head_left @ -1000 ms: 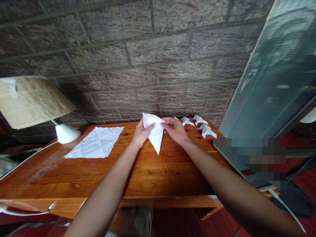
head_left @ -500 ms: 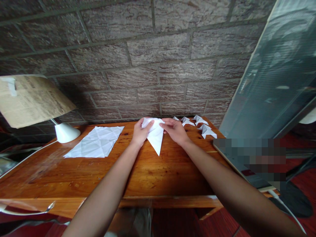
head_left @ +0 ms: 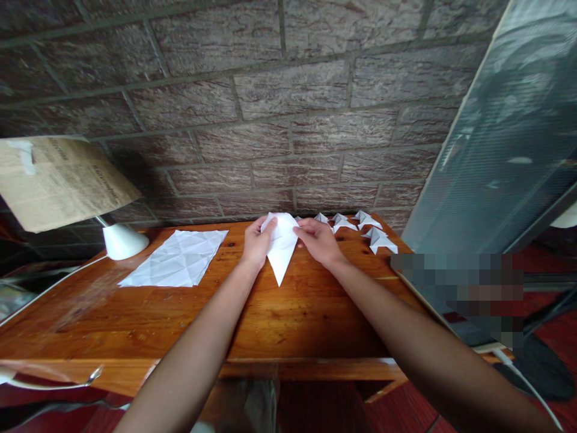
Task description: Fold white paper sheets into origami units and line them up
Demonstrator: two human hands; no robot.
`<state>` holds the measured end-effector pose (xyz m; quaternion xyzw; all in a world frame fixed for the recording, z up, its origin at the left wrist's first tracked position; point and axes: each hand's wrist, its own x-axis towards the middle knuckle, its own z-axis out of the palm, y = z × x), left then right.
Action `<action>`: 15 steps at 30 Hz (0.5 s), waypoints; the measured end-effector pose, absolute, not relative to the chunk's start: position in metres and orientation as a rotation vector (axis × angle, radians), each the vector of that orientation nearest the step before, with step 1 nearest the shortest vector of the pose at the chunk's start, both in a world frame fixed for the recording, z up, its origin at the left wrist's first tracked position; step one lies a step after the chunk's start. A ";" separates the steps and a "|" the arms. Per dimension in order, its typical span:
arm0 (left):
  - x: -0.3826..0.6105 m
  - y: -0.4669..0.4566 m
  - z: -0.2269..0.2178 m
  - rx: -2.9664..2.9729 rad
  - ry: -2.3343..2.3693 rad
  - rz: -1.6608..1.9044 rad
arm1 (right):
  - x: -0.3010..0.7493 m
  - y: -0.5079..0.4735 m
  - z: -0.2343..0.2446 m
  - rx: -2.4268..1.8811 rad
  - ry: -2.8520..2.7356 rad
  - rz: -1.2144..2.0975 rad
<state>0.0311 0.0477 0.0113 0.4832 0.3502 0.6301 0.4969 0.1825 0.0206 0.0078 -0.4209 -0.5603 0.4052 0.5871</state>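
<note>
A white folded paper (head_left: pixel 280 252), pointed toward me, is held just above the wooden table (head_left: pixel 270 313) near its far edge. My left hand (head_left: pixel 256 243) pinches its upper left part, thumb on top. Pinching the upper right corner is my right hand (head_left: pixel 318 240), fingers closed on the sheet. Both hands meet at the paper's wide top end.
A creased white sheet (head_left: pixel 178 258) lies flat to the left. Several small folded paper shapes (head_left: pixel 367 231) sit at the far right by the brick wall (head_left: pixel 252 120). A white lamp base (head_left: pixel 122 240) and a newspaper-covered shade (head_left: pixel 58 180) stand left. A glass panel (head_left: pixel 496 150) leans right.
The top of the paper has been folded down and now sits lower and flatter between my hands. The point has shifted slightly left. Both hands stay at the top edge.
</note>
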 end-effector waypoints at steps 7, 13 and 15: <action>0.030 0.046 0.015 1.318 0.807 1.497 | 0.184 0.023 0.006 -1.041 -1.235 0.868; 0.029 0.036 0.024 1.381 0.673 1.325 | 0.196 0.025 0.011 -1.074 -1.277 0.720; 0.027 0.034 0.026 1.376 0.606 1.227 | 0.201 0.025 0.014 -1.074 -1.339 0.603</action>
